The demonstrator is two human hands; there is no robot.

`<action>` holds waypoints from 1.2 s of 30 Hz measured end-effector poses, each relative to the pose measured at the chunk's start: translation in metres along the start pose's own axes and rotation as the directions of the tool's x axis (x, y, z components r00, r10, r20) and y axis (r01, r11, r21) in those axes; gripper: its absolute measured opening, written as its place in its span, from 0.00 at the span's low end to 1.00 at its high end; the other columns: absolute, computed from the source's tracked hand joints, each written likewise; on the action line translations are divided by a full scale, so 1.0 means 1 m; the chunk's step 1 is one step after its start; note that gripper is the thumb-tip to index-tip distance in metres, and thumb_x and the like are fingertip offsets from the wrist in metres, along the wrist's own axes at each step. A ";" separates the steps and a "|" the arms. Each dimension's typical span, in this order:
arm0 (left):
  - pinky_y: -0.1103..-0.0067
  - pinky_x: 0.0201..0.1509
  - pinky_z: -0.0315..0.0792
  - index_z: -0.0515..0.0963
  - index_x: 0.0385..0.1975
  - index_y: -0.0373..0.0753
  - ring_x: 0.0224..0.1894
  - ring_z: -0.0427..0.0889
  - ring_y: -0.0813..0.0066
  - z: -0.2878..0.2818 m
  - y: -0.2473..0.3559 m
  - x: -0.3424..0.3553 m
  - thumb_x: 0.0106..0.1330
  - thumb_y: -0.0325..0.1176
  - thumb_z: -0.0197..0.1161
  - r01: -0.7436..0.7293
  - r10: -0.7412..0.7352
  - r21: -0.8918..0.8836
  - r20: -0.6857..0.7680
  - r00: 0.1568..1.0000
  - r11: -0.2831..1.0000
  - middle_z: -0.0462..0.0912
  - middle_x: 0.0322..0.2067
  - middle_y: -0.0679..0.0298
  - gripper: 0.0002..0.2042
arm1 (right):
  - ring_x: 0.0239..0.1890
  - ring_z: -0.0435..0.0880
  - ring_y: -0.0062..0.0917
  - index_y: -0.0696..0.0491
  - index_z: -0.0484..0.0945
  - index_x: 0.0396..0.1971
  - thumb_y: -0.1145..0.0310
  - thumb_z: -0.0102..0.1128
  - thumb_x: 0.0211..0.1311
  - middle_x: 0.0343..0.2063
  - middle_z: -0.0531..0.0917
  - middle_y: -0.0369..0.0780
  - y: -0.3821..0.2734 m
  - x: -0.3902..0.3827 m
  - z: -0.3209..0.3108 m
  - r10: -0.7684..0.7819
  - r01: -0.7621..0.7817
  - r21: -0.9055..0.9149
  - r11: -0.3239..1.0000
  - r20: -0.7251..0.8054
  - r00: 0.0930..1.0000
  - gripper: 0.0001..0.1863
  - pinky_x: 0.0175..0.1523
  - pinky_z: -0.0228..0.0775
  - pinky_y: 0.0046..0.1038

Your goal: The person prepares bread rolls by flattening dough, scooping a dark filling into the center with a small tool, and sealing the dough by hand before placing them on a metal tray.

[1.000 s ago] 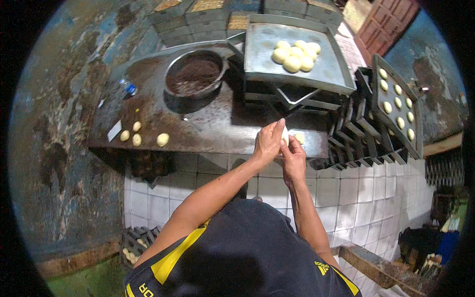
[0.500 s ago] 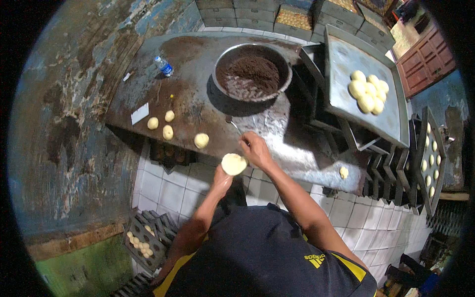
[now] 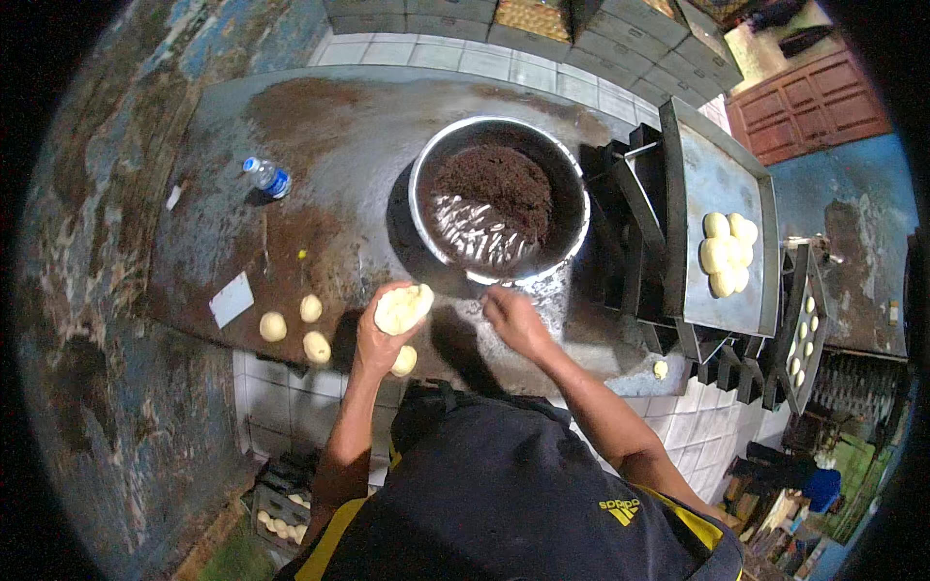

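My left hand (image 3: 373, 334) is closed around a flattened, pale piece of dough (image 3: 404, 309) above the table's near side. My right hand (image 3: 513, 321) is closed on a thin spoon (image 3: 475, 279), mostly hidden by the fist and hard to make out, just in front of the large metal bowl (image 3: 418, 208). Dark brown crumbly filling (image 3: 499, 189) is heaped toward the bowl's far side, and the near part of its bottom is smeared. One dough ball (image 3: 405, 361) lies just below my left hand. Several more dough balls (image 3: 272, 326) sit to its left on the table.
A plastic bottle (image 3: 266, 178) and a white card (image 3: 232, 300) lie on the dark table (image 3: 329, 126) at left. Stacked metal trays stand at right, the top tray (image 3: 712, 179) holding clustered dough balls (image 3: 728, 255). A small dough scrap (image 3: 661, 369) rests near the table's right edge.
My left hand has lifted the dough from the table's near edge to over the tabletop. The spoon has moved close to the bowl's near rim with my right hand. The view has shifted.
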State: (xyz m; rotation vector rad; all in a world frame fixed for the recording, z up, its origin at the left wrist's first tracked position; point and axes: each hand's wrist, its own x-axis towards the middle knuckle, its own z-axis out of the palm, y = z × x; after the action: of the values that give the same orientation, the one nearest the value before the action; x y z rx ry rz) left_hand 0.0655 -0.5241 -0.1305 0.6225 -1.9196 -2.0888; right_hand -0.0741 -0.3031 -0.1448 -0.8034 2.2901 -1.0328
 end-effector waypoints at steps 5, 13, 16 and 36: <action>0.73 0.63 0.73 0.60 0.71 0.43 0.54 0.80 0.72 0.021 0.023 0.077 0.54 0.21 0.76 -0.012 0.013 -0.011 0.024 1.000 1.000 0.79 0.52 0.61 0.43 | 0.40 0.86 0.49 0.57 0.81 0.52 0.76 0.55 0.61 0.39 0.84 0.56 0.064 0.097 -0.033 0.055 -0.151 -0.355 0.923 -0.266 0.962 0.18 0.42 0.79 0.48; 0.77 0.57 0.77 0.74 0.56 0.37 0.51 0.83 0.75 -0.005 -0.014 0.128 0.56 0.22 0.76 0.023 -0.021 0.104 -0.024 1.000 0.994 0.84 0.49 0.61 0.27 | 0.35 0.87 0.41 0.58 0.82 0.27 0.70 0.58 0.64 0.28 0.86 0.49 0.119 0.147 0.026 0.256 -0.280 -0.384 0.880 -0.114 0.960 0.09 0.40 0.78 0.39; 0.77 0.57 0.77 0.74 0.55 0.38 0.51 0.83 0.74 -0.006 -0.009 0.129 0.57 0.24 0.76 0.048 -0.044 0.074 -0.063 0.997 0.996 0.84 0.50 0.61 0.26 | 0.32 0.84 0.24 0.57 0.87 0.36 0.65 0.60 0.68 0.27 0.87 0.39 0.065 0.145 -0.017 0.358 -0.379 0.269 0.885 0.126 0.925 0.12 0.41 0.74 0.28; 0.77 0.56 0.74 0.74 0.53 0.41 0.49 0.81 0.74 0.069 -0.012 0.119 0.58 0.16 0.66 -0.125 0.126 -0.020 0.067 0.990 0.992 0.83 0.44 0.69 0.22 | 0.14 0.62 0.07 0.54 0.78 0.42 0.67 0.58 0.73 0.21 0.75 0.28 -0.045 0.031 -0.043 0.262 -0.355 0.931 0.082 0.324 0.909 0.07 0.15 0.46 0.13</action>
State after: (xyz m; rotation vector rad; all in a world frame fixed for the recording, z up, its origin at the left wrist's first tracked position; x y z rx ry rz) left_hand -0.0703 -0.5149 -0.1563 0.4195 -1.9227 -2.0699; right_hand -0.1097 -0.3277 -0.0906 0.2601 1.0384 -1.8443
